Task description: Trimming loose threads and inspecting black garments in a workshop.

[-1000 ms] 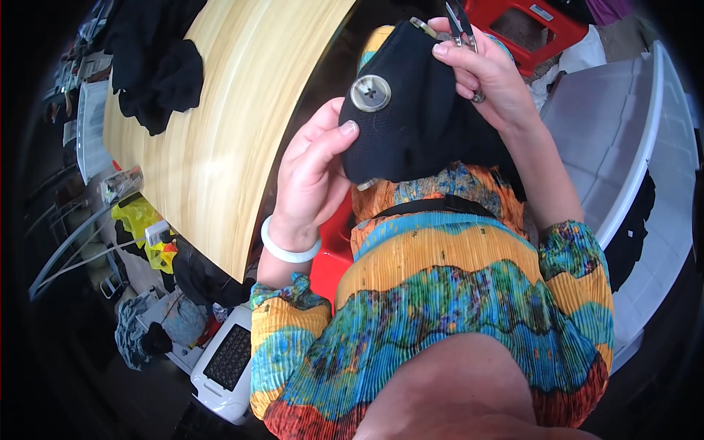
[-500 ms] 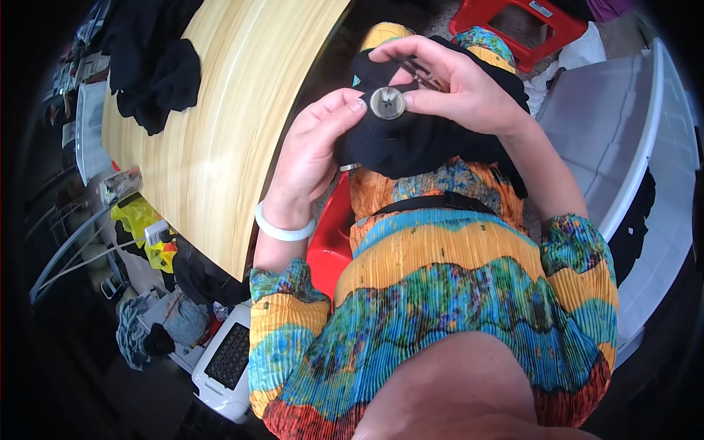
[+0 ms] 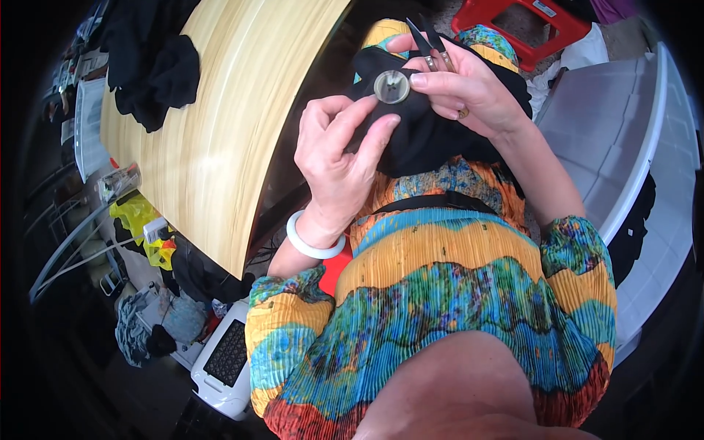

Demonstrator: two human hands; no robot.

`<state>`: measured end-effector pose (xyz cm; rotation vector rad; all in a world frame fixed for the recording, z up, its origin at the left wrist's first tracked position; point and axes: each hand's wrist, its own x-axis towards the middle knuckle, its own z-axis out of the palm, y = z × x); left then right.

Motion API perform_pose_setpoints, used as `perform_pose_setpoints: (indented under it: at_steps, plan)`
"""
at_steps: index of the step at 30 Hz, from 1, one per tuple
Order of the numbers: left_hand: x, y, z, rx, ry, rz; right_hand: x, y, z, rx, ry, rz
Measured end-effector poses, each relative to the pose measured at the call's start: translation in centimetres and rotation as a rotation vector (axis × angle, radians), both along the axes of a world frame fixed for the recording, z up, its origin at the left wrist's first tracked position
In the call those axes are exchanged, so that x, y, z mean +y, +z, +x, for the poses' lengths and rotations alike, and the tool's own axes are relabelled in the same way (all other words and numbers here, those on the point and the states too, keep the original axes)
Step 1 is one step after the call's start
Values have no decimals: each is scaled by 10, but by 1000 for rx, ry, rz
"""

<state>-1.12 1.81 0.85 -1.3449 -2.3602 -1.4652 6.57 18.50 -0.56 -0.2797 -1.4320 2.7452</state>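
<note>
Right hand (image 3: 469, 92) lowered onto one button (image 3: 391, 86); left hand (image 3: 341, 158) fingers grip black cloth (image 3: 425, 136).

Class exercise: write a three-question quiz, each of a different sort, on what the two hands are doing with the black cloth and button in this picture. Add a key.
1. True or false: the left hand grips the black cloth.
2. What does the right hand hold beside the button? A thread snips B a pencil C a spoon
3. Fill in: the wrist with the white bangle is the ____ one.

Key: 1 true; 2 A, thread snips; 3 left.
</note>
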Motion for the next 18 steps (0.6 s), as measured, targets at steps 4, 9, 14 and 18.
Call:
perform_pose_setpoints:
  at_steps: [4,9,14,18]
  plan:
    - [8,-6,4,42,34,44,-2,-2,0,20,-3,-27]
    - [9,-2,3,-96,2,69,-1,-2,1,4,-4,-10]
    - [2,9,0,-258,-54,7,0,0,2,5,-24,0]
    - [-1,9,-1,-409,-118,12,0,-3,1,23,-27,-9]
